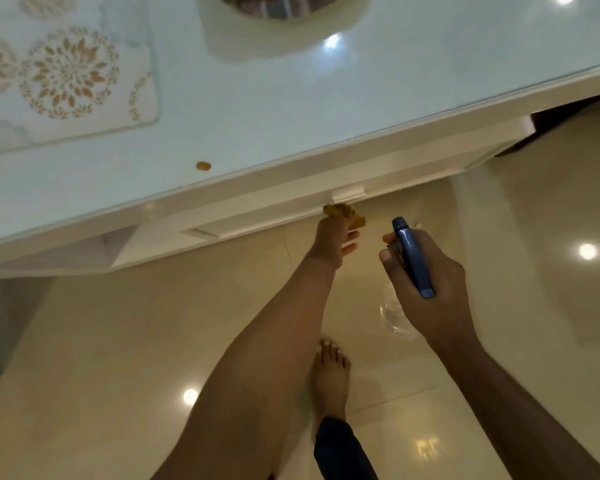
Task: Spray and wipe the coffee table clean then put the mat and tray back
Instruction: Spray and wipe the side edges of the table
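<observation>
Right hand (pixel 426 285) is wrapped around the blue spray head (pixel 413 258), fingers curled at the trigger, the clear bottle (pixel 394 317) hanging below it over the floor, just off the near edge of the coffee table (pixel 291 109). Left hand (pixel 333 242) reaches down beside that same edge and pinches a yellowish-brown cloth (pixel 345 214), which sits right against the table's lower front panel. Neither hand is over the tabletop yet.

On the table, the patterned mat (pixel 66 77) lies toward the far left, and a round white tray (pixel 284 32) with something dark in it sits at the far middle edge, mostly cut off from view. A small orange crumb (pixel 203 165) rests on the glass close to the near edge.

By the look of it, spraying hasn't started, and mat and tray are both on the surface. The risk here: spray now and mist lands on the mat and into the tray. Wipe with them in place and the glass under them stays dirty. A sweep toward the near edge would flick that crumb onto the floor. The floor is glossy tile and a bare foot (pixel 329 379) stands right under the bottle, so drips there could make it slippery.
</observation>
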